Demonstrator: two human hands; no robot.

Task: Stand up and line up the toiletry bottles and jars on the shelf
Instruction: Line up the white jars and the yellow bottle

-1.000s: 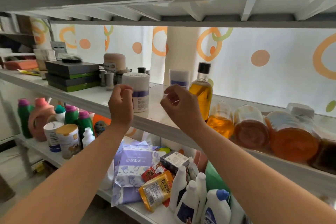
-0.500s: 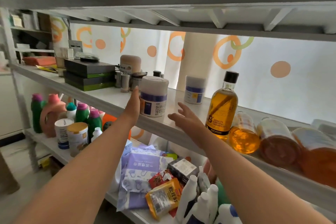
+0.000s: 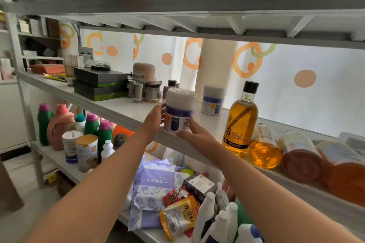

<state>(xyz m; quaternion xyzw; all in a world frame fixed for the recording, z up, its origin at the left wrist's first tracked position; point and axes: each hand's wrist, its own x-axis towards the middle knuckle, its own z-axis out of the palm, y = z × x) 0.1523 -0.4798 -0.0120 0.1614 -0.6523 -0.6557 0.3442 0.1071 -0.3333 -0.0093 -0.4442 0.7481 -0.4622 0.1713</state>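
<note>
White-grey boards make up the shelf (image 3: 110, 102), and its middle level carries the toiletries. Toward its right end three big bottles lie on their sides with their bottoms facing the front edge: an orange bottle (image 3: 347, 181) farthest right, a brown bottle (image 3: 302, 162) beside it, then an amber bottle (image 3: 264, 150) with a clear upper half.

Just left of those, close to the front edge, the shampoo bottle (image 3: 240, 122) stands upright. It is clear, filled with golden liquid, topped by a black cap, and its label reads "8 minute ginseng shampoo".

Further left, right at the front edge, is the front jar (image 3: 180, 108). It is a squat white cylinder with a frosted white lid, a purple band under the lid, and a label with a dark blue block and small print. It is upright; I cannot tell whether its base sits on the board or is lifted just clear of it.

A second jar (image 3: 212, 100) of the same make stands upright behind it, nearer the back edge.

Both of the person's hands are on the front jar. The left hand (image 3: 153, 120) curls its fingers round the jar's left side. The right hand (image 3: 195, 134) grips the lower right of the jar, thumb stretched along the shelf's front edge under the base.
</note>
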